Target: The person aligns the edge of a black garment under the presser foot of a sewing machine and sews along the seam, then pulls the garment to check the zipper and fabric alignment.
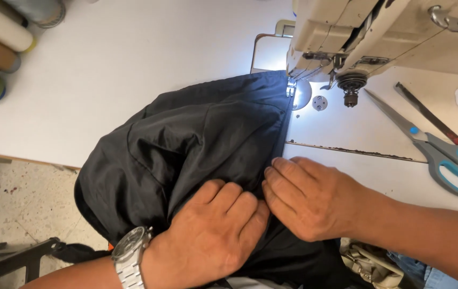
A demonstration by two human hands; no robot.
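Black fabric (197, 139) fills mid-frame on the bench (106, 69), its edge under the sewing machine (346, 37) foot. Left hand (213, 235) and right hand (309, 198) press curled fingers onto it; seam looks barely begun.

a white tabletop (106, 69) is filling most of the view, glowing brightly under the machine's lamp; a speckled pale floor (36, 203) is showing below its edge at left.
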